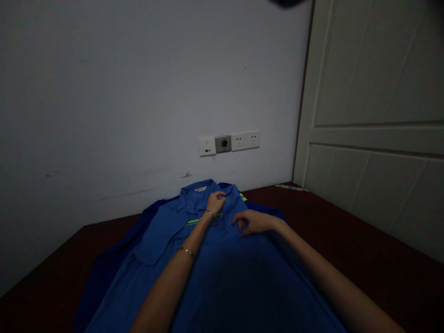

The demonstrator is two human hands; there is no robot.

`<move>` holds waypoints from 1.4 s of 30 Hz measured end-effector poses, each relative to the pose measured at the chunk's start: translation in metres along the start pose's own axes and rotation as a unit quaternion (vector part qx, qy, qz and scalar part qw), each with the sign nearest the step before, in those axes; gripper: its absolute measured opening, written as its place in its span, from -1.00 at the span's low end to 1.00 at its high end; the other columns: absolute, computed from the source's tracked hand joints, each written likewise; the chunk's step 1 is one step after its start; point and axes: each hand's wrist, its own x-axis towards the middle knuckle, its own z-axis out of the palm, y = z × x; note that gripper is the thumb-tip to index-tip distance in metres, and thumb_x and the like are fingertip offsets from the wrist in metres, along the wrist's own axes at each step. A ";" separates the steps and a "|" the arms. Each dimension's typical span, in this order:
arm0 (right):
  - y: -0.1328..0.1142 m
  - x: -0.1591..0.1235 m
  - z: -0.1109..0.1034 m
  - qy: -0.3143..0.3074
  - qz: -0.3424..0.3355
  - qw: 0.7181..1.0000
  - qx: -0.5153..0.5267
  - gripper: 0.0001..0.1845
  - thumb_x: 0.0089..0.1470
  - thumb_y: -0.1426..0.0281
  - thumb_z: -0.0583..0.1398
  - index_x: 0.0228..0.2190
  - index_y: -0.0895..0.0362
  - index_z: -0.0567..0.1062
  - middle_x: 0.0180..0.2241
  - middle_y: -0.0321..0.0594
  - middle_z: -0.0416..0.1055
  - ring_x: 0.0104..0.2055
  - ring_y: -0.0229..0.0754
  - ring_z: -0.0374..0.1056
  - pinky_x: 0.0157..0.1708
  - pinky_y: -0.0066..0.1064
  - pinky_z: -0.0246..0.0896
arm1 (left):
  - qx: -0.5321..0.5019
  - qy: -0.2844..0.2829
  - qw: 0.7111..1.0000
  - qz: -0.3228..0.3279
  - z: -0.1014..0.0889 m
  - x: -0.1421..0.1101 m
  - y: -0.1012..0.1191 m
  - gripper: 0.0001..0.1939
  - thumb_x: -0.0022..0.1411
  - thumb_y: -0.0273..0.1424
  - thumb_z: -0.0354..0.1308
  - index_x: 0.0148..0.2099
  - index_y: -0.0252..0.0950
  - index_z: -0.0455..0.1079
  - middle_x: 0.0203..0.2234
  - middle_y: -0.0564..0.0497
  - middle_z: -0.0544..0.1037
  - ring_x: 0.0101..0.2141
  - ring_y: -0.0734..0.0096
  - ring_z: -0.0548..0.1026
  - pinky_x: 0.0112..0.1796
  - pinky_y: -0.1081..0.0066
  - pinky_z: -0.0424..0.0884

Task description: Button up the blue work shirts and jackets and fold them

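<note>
A light blue work shirt with a collar, a white neck label and yellow-green stripes lies spread out, collar toward the wall. Under it, a darker blue garment shows along the left side and behind the right shoulder. My left hand, with metal bangles on the wrist and forearm, is closed on the shirt cloth just right of the collar. Lower and to the right, my right hand has its fingers curled in a pinch at the shirt's right front. Its fingertips are dim and partly hidden by the cloth.
The garments lie on a dark red surface that meets a pale wall. Low on the wall is a row of sockets and switch plates. A white panelled door stands at the right, with a thin printed strip near its foot.
</note>
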 end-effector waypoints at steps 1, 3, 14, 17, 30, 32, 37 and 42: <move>0.007 -0.003 -0.005 0.030 0.023 0.999 -0.006 -0.51 -0.24 0.46 0.21 -0.15 0.14 0.37 -0.30 -0.24 0.39 -0.31 -0.24 0.31 -0.36 -0.52 0.16 | -0.048 0.010 0.997 -0.053 -0.009 0.000 -0.006 -0.71 0.01 -0.56 0.01 -0.18 -0.39 0.41 -0.50 0.01 0.50 -0.50 0.49 0.44 -0.43 0.48 0.41; 0.024 -0.008 -0.012 0.085 0.080 0.992 -0.053 -0.51 -0.29 0.48 0.22 -0.18 0.16 0.37 -0.25 -0.18 0.34 -0.27 -0.20 0.29 -0.33 -0.49 0.14 | -0.126 0.014 0.982 -0.137 -0.025 -0.001 -0.017 -0.69 0.02 -0.58 0.00 -0.14 -0.42 0.37 -0.57 0.04 0.46 -0.59 0.53 0.42 -0.51 0.48 0.42; 0.074 -0.012 -0.012 0.109 0.073 0.990 -0.056 -0.61 -0.24 0.60 0.07 -0.29 0.16 0.45 -0.34 -0.21 0.40 -0.30 -0.22 0.30 -0.31 -0.50 0.11 | -0.138 -0.114 0.955 -0.238 -0.046 -0.016 -0.038 -0.83 0.01 -0.67 -0.04 -0.33 -0.41 0.29 -0.70 0.09 0.38 -0.64 0.47 0.44 -0.52 0.43 0.46; 0.084 -0.020 -0.020 0.110 0.087 0.990 -0.028 -0.61 -0.24 0.57 0.08 -0.27 0.16 0.46 -0.36 -0.22 0.41 -0.33 -0.24 0.31 -0.33 -0.51 0.13 | -0.025 -0.199 0.952 -0.233 -0.046 -0.015 -0.036 -0.85 -0.01 -0.66 0.01 -0.35 -0.40 0.30 -0.73 0.08 0.37 -0.62 0.44 0.46 -0.51 0.43 0.45; 0.079 -0.009 -0.012 0.167 0.160 0.973 0.015 -0.69 -0.02 0.30 0.07 -0.30 0.23 0.47 -0.36 -0.10 0.45 -0.33 -0.21 0.35 -0.36 -0.49 0.15 | 0.298 -0.046 0.954 -0.007 0.008 0.069 0.040 -0.72 0.02 -0.26 0.10 -0.30 -0.37 0.43 -0.30 -0.19 0.51 -0.19 0.20 0.45 -0.26 0.41 0.35; 0.082 -0.005 -0.006 0.176 0.172 0.969 0.006 -0.70 -0.02 0.26 0.09 -0.37 0.23 0.48 -0.38 -0.10 0.45 -0.34 -0.20 0.36 -0.37 -0.49 0.15 | 0.266 -0.037 0.963 -0.026 0.022 0.082 0.036 -0.69 -0.02 -0.25 0.14 -0.30 -0.39 0.43 -0.33 -0.21 0.52 -0.20 0.19 0.45 -0.28 0.41 0.35; 0.087 -0.002 0.000 0.175 0.194 0.965 0.004 -0.80 -0.13 0.35 0.20 -0.42 0.22 0.50 -0.39 -0.13 0.46 -0.34 -0.22 0.36 -0.40 -0.53 0.14 | 0.196 -0.042 0.976 -0.085 0.038 0.108 0.021 -0.78 -0.07 -0.40 0.20 -0.32 -0.42 0.43 -0.40 -0.14 0.52 -0.28 0.26 0.47 -0.35 0.48 0.34; 0.091 -0.007 -0.006 0.177 0.210 0.960 0.050 -0.80 -0.17 0.42 0.23 -0.41 0.25 0.51 -0.42 -0.14 0.47 -0.39 -0.25 0.36 -0.45 -0.55 0.13 | 0.149 -0.044 0.983 -0.098 0.038 0.120 0.015 -0.79 0.04 -0.42 0.16 -0.27 -0.47 0.40 -0.36 -0.13 0.48 -0.30 0.27 0.45 -0.35 0.43 0.36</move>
